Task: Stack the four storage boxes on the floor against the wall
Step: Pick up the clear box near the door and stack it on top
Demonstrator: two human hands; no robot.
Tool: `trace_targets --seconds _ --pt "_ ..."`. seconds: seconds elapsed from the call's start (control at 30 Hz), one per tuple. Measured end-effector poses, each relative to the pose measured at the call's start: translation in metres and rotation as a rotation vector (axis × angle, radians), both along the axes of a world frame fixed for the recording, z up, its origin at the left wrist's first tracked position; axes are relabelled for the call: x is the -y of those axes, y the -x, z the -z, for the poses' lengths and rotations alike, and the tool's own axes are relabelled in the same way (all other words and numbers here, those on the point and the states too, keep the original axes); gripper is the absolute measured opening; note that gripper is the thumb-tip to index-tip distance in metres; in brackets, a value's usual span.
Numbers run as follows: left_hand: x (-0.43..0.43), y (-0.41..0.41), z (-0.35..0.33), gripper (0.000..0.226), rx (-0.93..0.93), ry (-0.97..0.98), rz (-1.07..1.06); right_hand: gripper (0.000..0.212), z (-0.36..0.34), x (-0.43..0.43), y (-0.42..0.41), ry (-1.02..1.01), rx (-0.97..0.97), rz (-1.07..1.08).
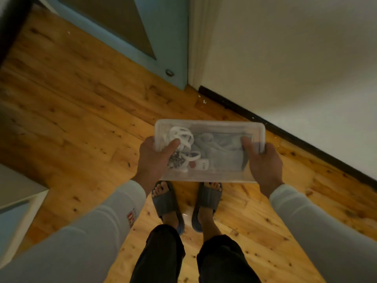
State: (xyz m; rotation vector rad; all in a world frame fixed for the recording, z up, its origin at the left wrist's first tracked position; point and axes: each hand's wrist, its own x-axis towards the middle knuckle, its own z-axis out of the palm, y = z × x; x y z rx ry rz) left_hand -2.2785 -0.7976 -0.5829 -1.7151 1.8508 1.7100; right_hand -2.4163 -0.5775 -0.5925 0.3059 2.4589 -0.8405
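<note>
Hands grip clear box [212, 176] at both ends w/ thumbs on lid: left hand [152, 158], right hand [264, 160]. Arms reach fwd over floor [81, 111], near wall [295, 58].

Reaching forward and down with both sleeved arms. Gripping the box [224, 124] by its short ends, left hand [152, 158] on one, right hand [265, 161] on the other, thumbs laid flat on top.

I am standing in grey slides [208, 199] on the knotty wooden floor [81, 119], white specks [204, 101] lying near the dark skirting board [285, 131].
</note>
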Motion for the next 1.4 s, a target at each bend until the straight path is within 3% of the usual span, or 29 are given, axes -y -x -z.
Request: trace_targets --seconds 0.2,0.43,0.63,0.87,1.1,1.4 --pt "-0.014 0.001 -0.082 0.051 0.010 0.008 0.054 0.056 -0.078 -0.020 -0.004 0.007 -0.026 0.015" --pt "-0.031 0.008 -0.182 0.032 -0.055 0.015 0.119 0.062 -0.175 -0.040 -0.005 0.055 -0.044 0.058" --pt "-0.038 0.035 -0.261 0.071 -0.103 -0.009 0.136 0.065 -0.255 -0.048 0.010 0.091 -0.072 0.077" --pt "-0.054 0.074 -0.349 0.066 -0.212 0.112 0.249 0.064 -0.344 -0.074 0.039 0.158 -0.150 0.116" --pt "-0.082 0.104 -0.403 0.068 -0.279 0.180 0.300 0.057 -0.406 -0.110 0.051 0.153 -0.311 0.139" --pt "-0.113 0.130 -0.446 0.055 -0.359 0.196 0.467 0.063 -0.452 -0.157 0.037 0.141 -0.330 0.229"
